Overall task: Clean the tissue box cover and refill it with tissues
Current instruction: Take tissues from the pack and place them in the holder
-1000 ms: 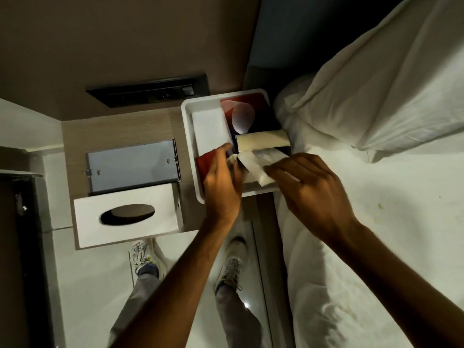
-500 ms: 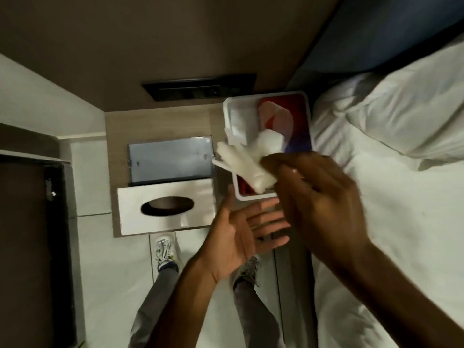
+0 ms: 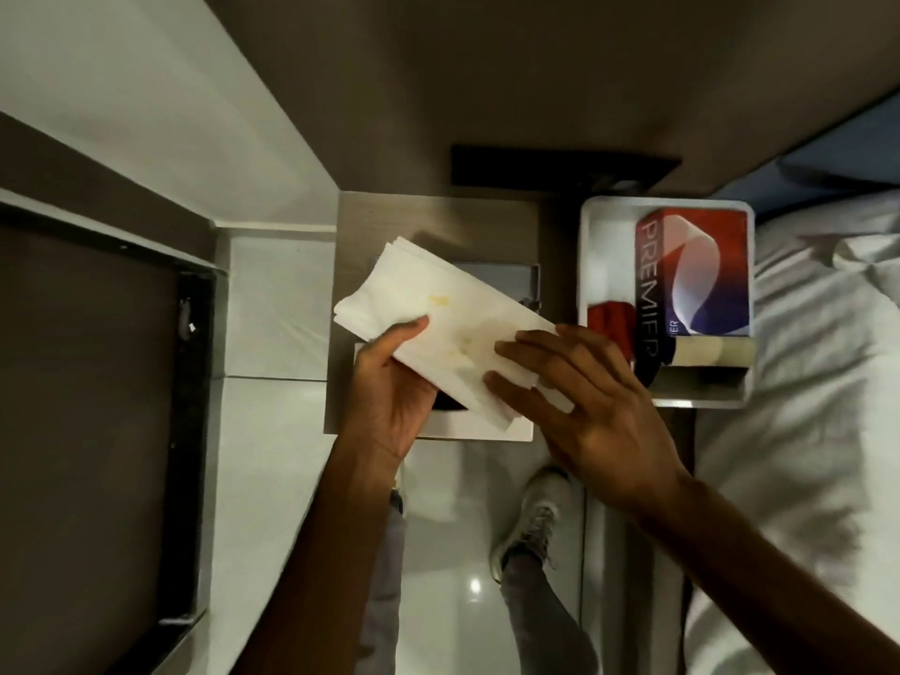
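A flat stack of white tissues point(image 3: 438, 314) with faint yellow marks is held over the bedside table. My left hand point(image 3: 389, 387) grips it from below at its near left edge. My right hand point(image 3: 579, 382) lies with spread fingers on its right end. The white tissue box cover point(image 3: 477, 428) sits underneath, mostly hidden by the tissues and hands. Its grey metal base plate point(image 3: 506, 280) peeks out behind the stack.
A white tray point(image 3: 596, 265) on the table's right holds a red and blue tissue pack point(image 3: 696, 270), a red item point(image 3: 609, 316) and a beige roll point(image 3: 711, 350). The bed point(image 3: 818, 382) lies right. A dark wall socket panel point(image 3: 560, 168) sits behind. My shoes point(image 3: 531, 523) stand on the floor.
The tissue stack has come out of the tray and moved left over the box cover. My left hand, open half a second ago, now grips it. The view shifted left.
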`<state>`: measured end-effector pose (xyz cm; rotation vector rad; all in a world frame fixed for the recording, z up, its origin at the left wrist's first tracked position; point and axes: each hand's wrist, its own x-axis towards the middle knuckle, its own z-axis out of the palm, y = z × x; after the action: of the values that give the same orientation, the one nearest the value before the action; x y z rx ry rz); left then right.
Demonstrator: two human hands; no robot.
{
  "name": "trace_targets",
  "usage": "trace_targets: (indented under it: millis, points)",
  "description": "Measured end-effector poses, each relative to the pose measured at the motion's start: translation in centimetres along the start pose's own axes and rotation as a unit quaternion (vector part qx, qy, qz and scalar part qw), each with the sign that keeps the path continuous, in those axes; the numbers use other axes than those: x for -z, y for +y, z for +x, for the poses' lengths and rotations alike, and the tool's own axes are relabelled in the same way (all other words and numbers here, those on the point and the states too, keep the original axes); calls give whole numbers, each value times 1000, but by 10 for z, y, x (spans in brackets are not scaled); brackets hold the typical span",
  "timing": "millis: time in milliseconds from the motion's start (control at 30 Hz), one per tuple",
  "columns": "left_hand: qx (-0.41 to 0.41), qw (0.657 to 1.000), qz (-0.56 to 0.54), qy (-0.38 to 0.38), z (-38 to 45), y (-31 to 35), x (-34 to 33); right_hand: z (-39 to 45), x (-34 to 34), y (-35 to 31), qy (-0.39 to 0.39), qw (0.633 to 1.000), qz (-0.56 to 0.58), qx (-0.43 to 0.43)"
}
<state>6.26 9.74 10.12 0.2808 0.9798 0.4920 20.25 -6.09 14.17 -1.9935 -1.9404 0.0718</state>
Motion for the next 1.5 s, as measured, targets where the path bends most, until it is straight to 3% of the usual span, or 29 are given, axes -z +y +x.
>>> trace_targets:
  millis: [133,267,333,467,633,700,833,1033,1200,1333,1433,1500]
  points:
    - [26,999,7,-25,10,12,14,15,-5,-7,6,999,41,-30]
    - [48,999,-9,-17,28,24,33,36,-5,-17,16,970,201,-138]
    - [77,997,5,-13,39,28,43,47,-5,-17,1,928,298,-225]
    - [130,990,43,-11,58,26,55,59,-23,8,13,802,458,-383]
    - [102,989,106,12,80,32,65,59,-67,41,68,675,525,-514]
    - [69,985,156,23,91,35,64,59,-89,50,81,654,501,-562]
    - [14,956,282,83,115,34,62,68,-136,65,57,656,363,-659]
    - [-9,906,400,137,134,22,67,76,-170,71,-27,673,249,-696]
    - [-33,856,502,122,134,18,65,71,-176,67,-48,706,209,-675]
    - [-63,783,609,107,134,19,58,68,-174,66,-61,720,181,-667]
    - [-145,723,668,99,120,23,54,66,-163,59,-44,753,178,-632]
    - [-222,710,659,112,102,26,58,56,-150,47,-7,783,165,-599]
